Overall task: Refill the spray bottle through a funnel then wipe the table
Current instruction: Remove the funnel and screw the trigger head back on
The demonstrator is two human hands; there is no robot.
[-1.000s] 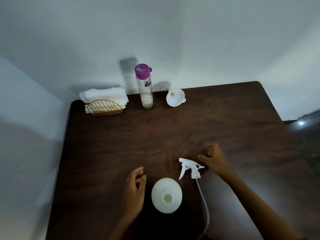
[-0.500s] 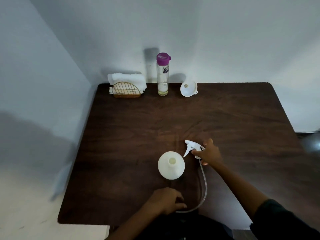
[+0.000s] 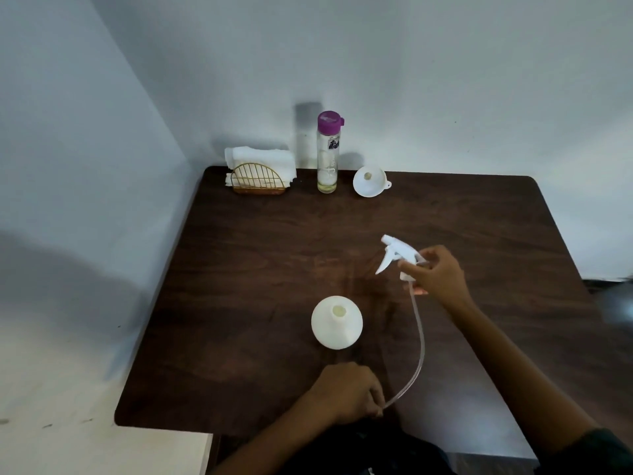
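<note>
The white spray bottle body (image 3: 337, 323) stands open-necked in the middle of the dark wooden table (image 3: 260, 255). My right hand (image 3: 436, 274) holds the white trigger sprayer head (image 3: 397, 253) to the bottle's right, a little above the table. Its clear dip tube (image 3: 418, 344) curves down toward me. My left hand (image 3: 349, 392) pinches the tube's lower end near the front edge. A white funnel (image 3: 370, 182) lies at the back, beside a clear refill bottle (image 3: 329, 153) with a purple cap.
A gold wire holder with folded white cloths (image 3: 259, 174) sits at the table's back left corner. White walls close in behind and on the left. The table's front edge is just below my left hand.
My right hand has lifted the sprayer head and carried it away to the right. My left hand stays at the near edge, its fingers on the tube's end.
</note>
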